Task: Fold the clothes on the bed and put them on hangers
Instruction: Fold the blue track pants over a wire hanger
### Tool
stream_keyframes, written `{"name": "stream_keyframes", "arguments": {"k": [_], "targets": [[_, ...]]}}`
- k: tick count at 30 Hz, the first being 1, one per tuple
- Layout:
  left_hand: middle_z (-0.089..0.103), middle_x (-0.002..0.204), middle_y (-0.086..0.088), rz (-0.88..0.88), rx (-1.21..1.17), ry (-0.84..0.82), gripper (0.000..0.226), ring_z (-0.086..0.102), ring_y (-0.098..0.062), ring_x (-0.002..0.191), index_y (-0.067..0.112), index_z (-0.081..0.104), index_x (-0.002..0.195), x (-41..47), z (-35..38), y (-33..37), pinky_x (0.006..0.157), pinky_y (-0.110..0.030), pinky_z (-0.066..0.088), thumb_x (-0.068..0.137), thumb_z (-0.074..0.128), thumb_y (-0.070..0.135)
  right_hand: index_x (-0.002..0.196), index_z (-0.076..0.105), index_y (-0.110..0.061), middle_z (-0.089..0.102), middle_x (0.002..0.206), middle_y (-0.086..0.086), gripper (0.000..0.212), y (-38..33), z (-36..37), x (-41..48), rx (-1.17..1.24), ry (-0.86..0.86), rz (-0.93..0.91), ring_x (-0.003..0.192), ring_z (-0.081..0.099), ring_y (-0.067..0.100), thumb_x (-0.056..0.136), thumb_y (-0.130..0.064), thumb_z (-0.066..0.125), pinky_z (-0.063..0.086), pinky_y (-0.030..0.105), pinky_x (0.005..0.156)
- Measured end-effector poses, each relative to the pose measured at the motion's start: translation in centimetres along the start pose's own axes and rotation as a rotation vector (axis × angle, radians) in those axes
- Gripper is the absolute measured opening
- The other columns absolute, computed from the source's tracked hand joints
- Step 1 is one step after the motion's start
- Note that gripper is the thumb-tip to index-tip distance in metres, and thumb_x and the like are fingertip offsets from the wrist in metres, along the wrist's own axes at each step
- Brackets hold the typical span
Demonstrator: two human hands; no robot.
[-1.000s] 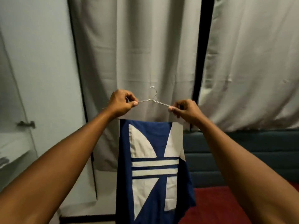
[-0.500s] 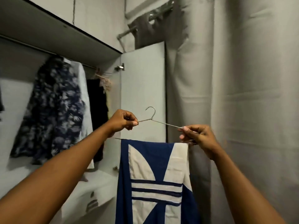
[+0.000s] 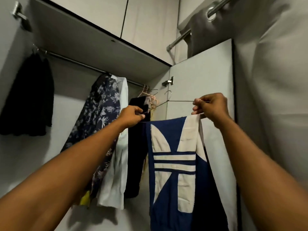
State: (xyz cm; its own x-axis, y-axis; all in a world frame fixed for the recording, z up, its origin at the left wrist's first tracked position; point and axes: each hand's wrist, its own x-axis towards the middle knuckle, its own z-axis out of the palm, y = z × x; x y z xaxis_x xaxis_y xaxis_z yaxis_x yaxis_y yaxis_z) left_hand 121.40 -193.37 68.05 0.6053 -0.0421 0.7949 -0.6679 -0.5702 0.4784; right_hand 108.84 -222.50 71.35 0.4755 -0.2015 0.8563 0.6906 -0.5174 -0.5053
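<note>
The left hand [image 3: 131, 116] and right hand [image 3: 211, 106] pinch the hanger [image 3: 180, 101] ends at mid-frame; tilting it toward the rail [image 3: 75, 61] may let the cloth [image 3: 173, 164] slide off.

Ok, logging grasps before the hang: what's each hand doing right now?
Left hand: pinches the left end of the wire hanger.
Right hand: pinches its right end; the blue-and-white garment hangs from its bar.

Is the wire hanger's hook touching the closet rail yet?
Apart. The head view shows the wire hanger's hook in front of the open door, right of the closet rail, with a clear gap between them.
</note>
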Motion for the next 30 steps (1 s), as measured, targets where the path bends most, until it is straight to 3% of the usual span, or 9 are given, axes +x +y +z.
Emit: {"name": "stream_keyframes", "arguments": {"k": [7, 11, 13, 16, 18, 22, 24, 27, 30], "targets": [[0.066, 0.132, -0.01, -0.052, -0.116, 0.012, 0.04, 0.062, -0.025, 0.121, 0.012, 0.063, 0.135, 8.4, 4.1, -7.8, 0.108, -0.044, 0.048, 0.098, 0.065, 0.028, 0.097, 0.071, 0.005, 0.072, 0.086, 0.02, 0.013, 4.5, 7.6, 10.3, 0.017, 0.086, 0.012, 0.072, 0.075, 0.031, 0.1, -0.005, 0.063, 0.062, 0.03, 0.057], [0.072, 0.118, -0.003, -0.148, -0.362, -0.046, 0.044, 0.067, -0.022, 0.11, 0.024, 0.071, 0.114, 12.8, 7.9, -12.3, 0.107, -0.051, 0.048, 0.094, 0.051, 0.058, 0.099, 0.069, 0.005, 0.069, 0.085, 0.019, 0.013, 5.5, 12.6, 15.9, 0.068, 0.068, 0.045, 0.072, 0.073, 0.029, 0.101, -0.007, 0.063, 0.063, 0.037, 0.067], [0.069, 0.129, -0.004, -0.182, -0.534, -0.084, 0.067, 0.066, -0.022, 0.116, 0.023, 0.064, 0.133, 15.2, 9.5, -14.6, 0.11, -0.047, 0.047, 0.091, 0.041, 0.07, 0.096, 0.067, 0.004, 0.069, 0.082, 0.017, 0.013, 5.8, 15.4, 19.2, 0.111, 0.054, 0.04, 0.068, 0.072, 0.026, 0.1, -0.009, 0.065, 0.064, 0.04, 0.07], [0.059, 0.142, -0.01, -0.368, -0.649, 0.035, 0.074, 0.058, -0.029, 0.126, 0.018, 0.051, 0.147, 15.3, 9.6, -14.5, 0.105, -0.036, 0.047, 0.1, 0.027, 0.07, 0.088, 0.067, 0.003, 0.073, 0.084, 0.021, 0.013, 5.8, 19.4, 23.7, 0.107, 0.094, -0.011, 0.064, 0.075, 0.029, 0.094, -0.008, 0.073, 0.065, 0.047, 0.069], [0.057, 0.139, -0.01, -0.361, -0.647, 0.182, 0.067, 0.054, -0.032, 0.13, 0.015, 0.05, 0.146, 15.9, 9.4, -15.7, 0.097, -0.031, 0.044, 0.105, 0.026, 0.062, 0.084, 0.067, 0.0, 0.073, 0.082, 0.02, 0.013, 5.6, 21.9, 26.1, 0.103, 0.111, -0.062, 0.064, 0.075, 0.029, 0.092, -0.007, 0.074, 0.065, 0.047, 0.069], [0.035, 0.16, -0.017, -0.391, -0.452, 0.474, 0.088, 0.035, -0.035, 0.146, 0.014, 0.039, 0.154, 18.2, 7.0, -20.9, 0.12, -0.04, 0.026, 0.092, 0.037, 0.076, 0.08, 0.06, -0.009, 0.071, 0.085, 0.012, 0.019, 5.8, 27.2, 30.5, -0.047, 0.143, -0.148, 0.075, 0.074, 0.024, 0.096, -0.012, 0.07, 0.064, 0.041, 0.076], [0.026, 0.165, -0.008, -0.348, -0.429, 0.497, 0.106, 0.026, -0.031, 0.151, 0.024, 0.032, 0.159, 20.9, 5.4, -25.8, 0.126, -0.044, 0.016, 0.078, 0.037, 0.093, 0.081, 0.059, -0.012, 0.071, 0.089, 0.011, 0.018, 6.9, 29.8, 32.4, -0.098, 0.172, -0.153, 0.075, 0.072, 0.023, 0.096, -0.012, 0.069, 0.063, 0.04, 0.073], [0.042, 0.159, -0.005, -0.271, -0.356, 0.442, 0.118, 0.043, -0.032, 0.142, 0.033, 0.039, 0.153, 28.6, 3.0, -40.5, 0.12, -0.054, 0.031, 0.062, 0.03, 0.107, 0.077, 0.055, -0.013, 0.064, 0.082, 0.008, 0.023, 8.9, 33.1, 34.5, -0.173, 0.227, -0.185, 0.069, 0.066, 0.02, 0.095, -0.009, 0.069, 0.052, 0.031, 0.056], [0.035, 0.162, -0.005, -0.188, -0.218, 0.438, 0.094, 0.033, -0.03, 0.149, 0.024, 0.028, 0.159, 23.9, 2.1, -34.4, 0.124, -0.049, 0.023, 0.089, 0.028, 0.086, 0.077, 0.056, -0.012, 0.066, 0.086, 0.009, 0.021, 10.2, 35.1, 35.9, -0.202, 0.263, -0.223, 0.073, 0.066, 0.022, 0.094, -0.005, 0.068, 0.054, 0.033, 0.061]]}}
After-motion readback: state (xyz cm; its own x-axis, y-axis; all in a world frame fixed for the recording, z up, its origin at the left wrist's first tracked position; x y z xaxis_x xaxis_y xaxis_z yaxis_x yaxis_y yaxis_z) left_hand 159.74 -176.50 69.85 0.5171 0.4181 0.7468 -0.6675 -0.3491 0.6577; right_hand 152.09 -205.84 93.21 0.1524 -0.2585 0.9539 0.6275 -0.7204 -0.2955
